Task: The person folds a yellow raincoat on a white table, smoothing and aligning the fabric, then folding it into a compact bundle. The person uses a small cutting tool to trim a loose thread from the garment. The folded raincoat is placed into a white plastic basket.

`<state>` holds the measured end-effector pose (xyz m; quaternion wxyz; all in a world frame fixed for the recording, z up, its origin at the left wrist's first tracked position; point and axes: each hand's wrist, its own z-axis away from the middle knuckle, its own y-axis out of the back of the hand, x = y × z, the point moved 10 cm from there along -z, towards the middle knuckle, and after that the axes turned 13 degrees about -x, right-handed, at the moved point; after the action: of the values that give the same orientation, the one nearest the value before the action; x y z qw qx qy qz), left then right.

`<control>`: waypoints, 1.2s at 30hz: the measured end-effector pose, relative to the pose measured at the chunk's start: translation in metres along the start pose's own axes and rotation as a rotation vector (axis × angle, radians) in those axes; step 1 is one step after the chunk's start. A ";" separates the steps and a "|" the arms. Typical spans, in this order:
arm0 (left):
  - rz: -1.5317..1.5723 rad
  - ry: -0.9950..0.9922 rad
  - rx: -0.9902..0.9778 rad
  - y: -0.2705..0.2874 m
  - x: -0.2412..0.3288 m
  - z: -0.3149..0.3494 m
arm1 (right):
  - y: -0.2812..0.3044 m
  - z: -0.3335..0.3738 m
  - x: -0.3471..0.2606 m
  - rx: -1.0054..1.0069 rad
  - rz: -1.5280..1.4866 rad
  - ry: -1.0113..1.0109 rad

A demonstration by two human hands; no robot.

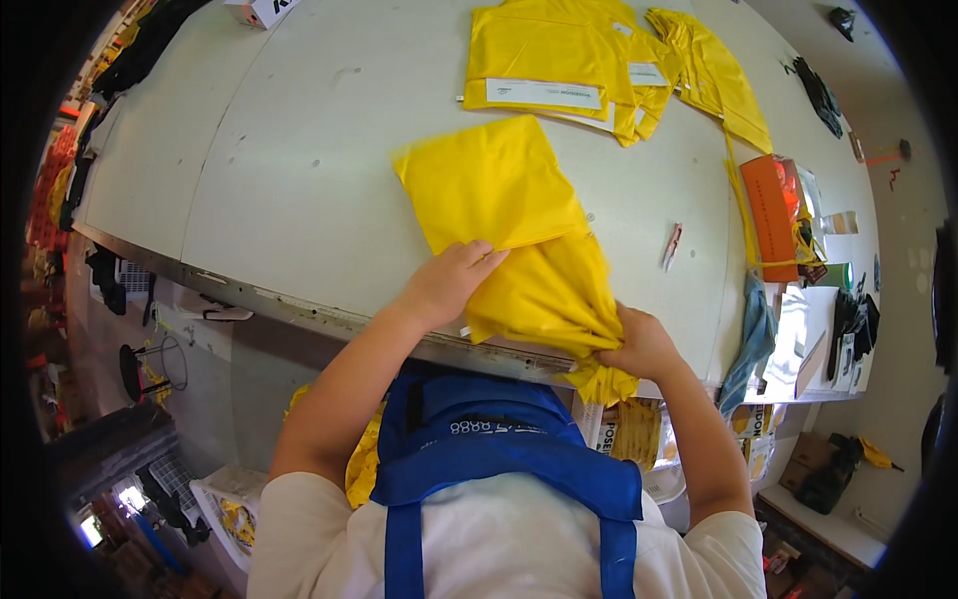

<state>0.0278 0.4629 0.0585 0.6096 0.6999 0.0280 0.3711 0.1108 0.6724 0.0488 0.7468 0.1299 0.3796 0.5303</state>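
A piece of smooth yellow sheet material (489, 185) lies on the pale table near its front edge. Its far part is folded into a flat square, and its near part is gathered into creases. My left hand (454, 280) is closed on the fold's edge at the middle, fingertips on top. At the near right, my right hand (639, 344) grips the bunched end, which hangs a little over the table edge. Beyond it lies a pile of folded yellow pieces (539, 60) with white printed strips, and a narrower yellow piece (714, 75) trails a strap.
A small red-and-white tool (673, 247) lies right of my hands. Further right stand an orange box (766, 215) with small items inside and a blue cloth (753, 334) draped over the edge. The table's worn front rim (289, 304) runs before me. A white crate (215, 499) stands below left.
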 end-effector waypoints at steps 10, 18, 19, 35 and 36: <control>0.093 -0.029 -0.019 -0.008 0.087 0.004 | -0.016 0.002 -0.028 0.164 -0.124 -0.055; 0.145 0.399 0.101 0.019 0.004 -0.025 | -0.013 0.011 -0.071 0.231 0.229 0.056; 0.152 0.352 0.135 0.017 0.005 -0.026 | -0.011 0.012 -0.073 0.217 0.265 0.039; 0.536 0.236 0.397 -0.038 0.017 0.041 | -0.004 -0.013 -0.019 0.444 -1.004 0.229; 0.671 0.241 0.450 -0.035 0.011 0.031 | -0.004 -0.017 -0.023 0.472 -1.050 0.298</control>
<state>0.0673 0.4513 0.0339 0.2792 0.7377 -0.0500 0.6127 0.0983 0.6465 0.0449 0.7989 0.0115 0.6013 0.0039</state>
